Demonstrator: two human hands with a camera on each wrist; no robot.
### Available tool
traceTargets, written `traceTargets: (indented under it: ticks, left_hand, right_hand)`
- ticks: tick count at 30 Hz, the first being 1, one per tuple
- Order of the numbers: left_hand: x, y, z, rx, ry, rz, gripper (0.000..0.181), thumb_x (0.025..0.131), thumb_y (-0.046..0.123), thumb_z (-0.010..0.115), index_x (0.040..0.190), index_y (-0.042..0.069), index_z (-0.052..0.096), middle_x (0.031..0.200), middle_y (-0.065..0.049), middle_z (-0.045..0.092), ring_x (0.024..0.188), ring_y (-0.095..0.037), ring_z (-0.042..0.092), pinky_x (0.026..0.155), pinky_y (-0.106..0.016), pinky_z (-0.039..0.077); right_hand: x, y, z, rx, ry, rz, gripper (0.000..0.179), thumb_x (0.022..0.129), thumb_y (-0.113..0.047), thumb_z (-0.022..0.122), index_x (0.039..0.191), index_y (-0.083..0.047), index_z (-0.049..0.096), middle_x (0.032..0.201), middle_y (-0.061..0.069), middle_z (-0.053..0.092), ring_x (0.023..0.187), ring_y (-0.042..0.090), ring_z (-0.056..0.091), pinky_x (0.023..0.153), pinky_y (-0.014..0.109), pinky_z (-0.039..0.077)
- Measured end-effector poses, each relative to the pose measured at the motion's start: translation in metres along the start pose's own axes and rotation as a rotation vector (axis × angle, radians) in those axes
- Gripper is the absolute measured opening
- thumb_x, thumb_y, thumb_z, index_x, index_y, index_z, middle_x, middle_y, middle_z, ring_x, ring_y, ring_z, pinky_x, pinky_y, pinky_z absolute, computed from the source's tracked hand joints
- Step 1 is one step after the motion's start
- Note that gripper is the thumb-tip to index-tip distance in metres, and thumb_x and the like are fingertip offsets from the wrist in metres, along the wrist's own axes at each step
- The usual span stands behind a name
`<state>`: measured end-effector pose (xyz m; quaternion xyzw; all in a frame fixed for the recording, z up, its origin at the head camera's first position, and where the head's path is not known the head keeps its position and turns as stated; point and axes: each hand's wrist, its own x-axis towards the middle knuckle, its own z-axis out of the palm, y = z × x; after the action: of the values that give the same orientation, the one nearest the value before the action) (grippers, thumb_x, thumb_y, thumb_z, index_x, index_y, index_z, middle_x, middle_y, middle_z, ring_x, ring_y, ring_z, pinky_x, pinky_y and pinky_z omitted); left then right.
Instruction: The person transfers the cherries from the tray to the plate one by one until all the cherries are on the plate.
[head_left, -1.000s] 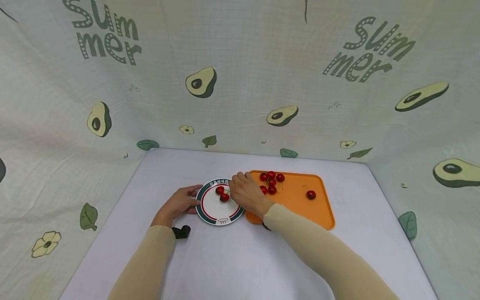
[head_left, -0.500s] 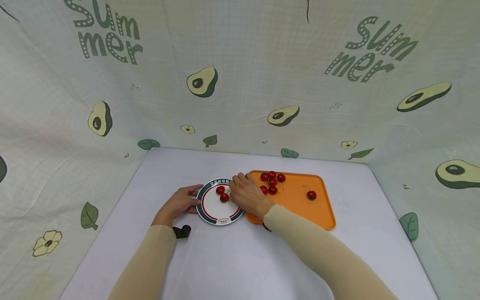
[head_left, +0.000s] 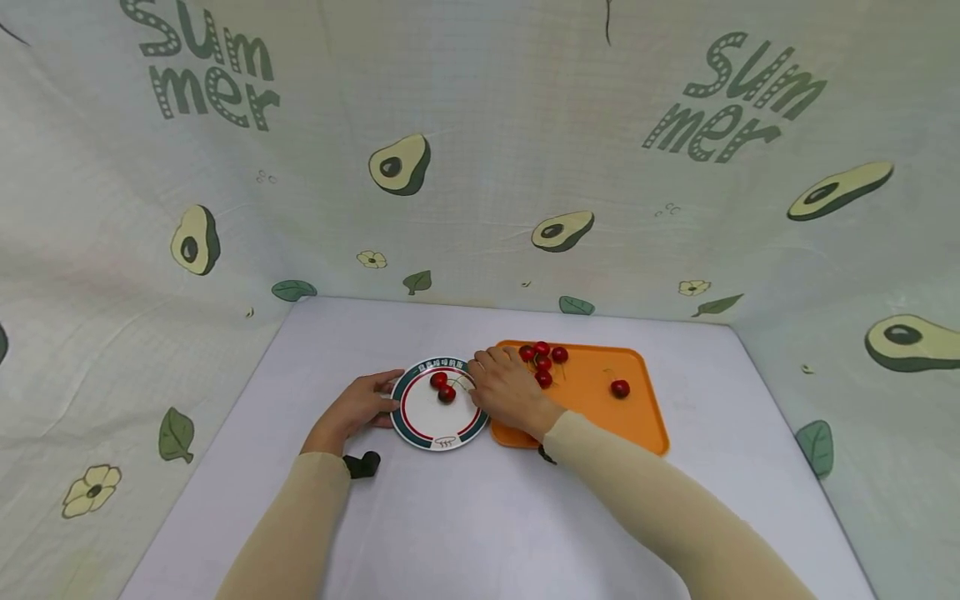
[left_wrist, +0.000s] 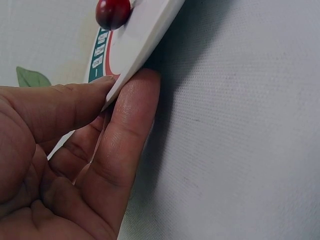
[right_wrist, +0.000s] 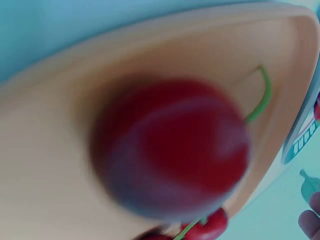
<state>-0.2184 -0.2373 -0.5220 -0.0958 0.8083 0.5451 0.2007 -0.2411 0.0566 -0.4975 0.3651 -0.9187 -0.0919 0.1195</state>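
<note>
My left hand [head_left: 356,408] pinches the left rim of a white plate [head_left: 427,425] with a green border and red ring. In the left wrist view, the thumb lies on top of the rim and fingers [left_wrist: 135,110] are beneath it. On the plate lie two red cherries [head_left: 447,394] with thin stems. My right hand [head_left: 512,390] hovers over the gap between plate and orange tray [head_left: 600,421], fingers bent toward the plate, nothing visible in them. A large blurred cherry [right_wrist: 172,150] sits in the tray close to the right wrist camera; the hand hides it in the head view.
Several cherries [head_left: 543,364] cluster at the tray's far left, and a single cherry [head_left: 620,389] lies toward its right side. A white cloth-covered table [head_left: 420,533] extends around them. Behind it hangs a printed curtain [head_left: 480,167].
My right hand has shifted slightly right, away from the plate, and now covers a cherry at the tray's left. The left hand, plate and its two cherries have stayed put.
</note>
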Motion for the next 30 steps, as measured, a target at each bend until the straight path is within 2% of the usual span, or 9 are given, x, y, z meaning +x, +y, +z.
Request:
traceTargets:
  ticks: [5, 13, 17, 20, 30]
  left_hand:
    - [-0.001, 0.0, 0.001, -0.01, -0.002, -0.003, 0.069, 0.097, -0.004, 0.067, 0.16, 0.017, 0.047, 0.146, -0.022, 0.05, 0.092, -0.021, 0.068, 0.075, -0.032, 0.065]
    - [-0.003, 0.003, 0.001, -0.002, -0.019, 0.012, 0.071, 0.097, -0.003, 0.068, 0.161, 0.014, 0.045, 0.147, -0.024, 0.05, 0.089, -0.019, 0.069, 0.074, -0.03, 0.064]
    - [-0.003, 0.004, 0.001, 0.001, -0.019, 0.012, 0.07, 0.097, -0.002, 0.068, 0.161, 0.014, 0.045, 0.147, -0.024, 0.05, 0.087, -0.018, 0.069, 0.073, -0.03, 0.064]
    - [-0.003, 0.003, 0.001, 0.0, -0.018, 0.008, 0.071, 0.097, -0.002, 0.068, 0.161, 0.014, 0.045, 0.148, -0.024, 0.05, 0.086, -0.018, 0.069, 0.074, -0.03, 0.064]
    - [-0.002, 0.001, 0.001, 0.003, -0.014, -0.005, 0.069, 0.098, -0.001, 0.067, 0.161, 0.017, 0.045, 0.147, -0.023, 0.049, 0.087, -0.019, 0.069, 0.074, -0.03, 0.064]
  right_hand:
    - [-0.014, 0.015, -0.003, 0.013, 0.0, 0.018, 0.044, 0.104, -0.038, 0.063, 0.135, -0.007, 0.064, 0.131, 0.009, 0.064, 0.122, 0.03, 0.055, 0.111, 0.047, 0.047]
    - [-0.041, 0.042, 0.0, 0.02, 0.051, 0.05, 0.035, 0.103, -0.033, 0.065, 0.126, -0.006, 0.065, 0.124, 0.011, 0.064, 0.117, 0.032, 0.056, 0.102, 0.047, 0.049]
    - [-0.054, 0.055, 0.001, 0.017, 0.048, 0.087, 0.042, 0.102, -0.034, 0.067, 0.133, -0.005, 0.064, 0.13, 0.012, 0.063, 0.122, 0.032, 0.055, 0.108, 0.049, 0.049]
    - [-0.063, 0.064, 0.002, 0.014, 0.048, 0.108, 0.044, 0.102, -0.034, 0.069, 0.133, -0.004, 0.064, 0.131, 0.013, 0.063, 0.123, 0.033, 0.054, 0.109, 0.05, 0.049]
    - [-0.094, 0.1, -0.003, -0.021, 0.014, 0.158, 0.036, 0.102, -0.027, 0.068, 0.127, -0.001, 0.065, 0.124, 0.015, 0.065, 0.112, 0.035, 0.055, 0.1, 0.049, 0.052]
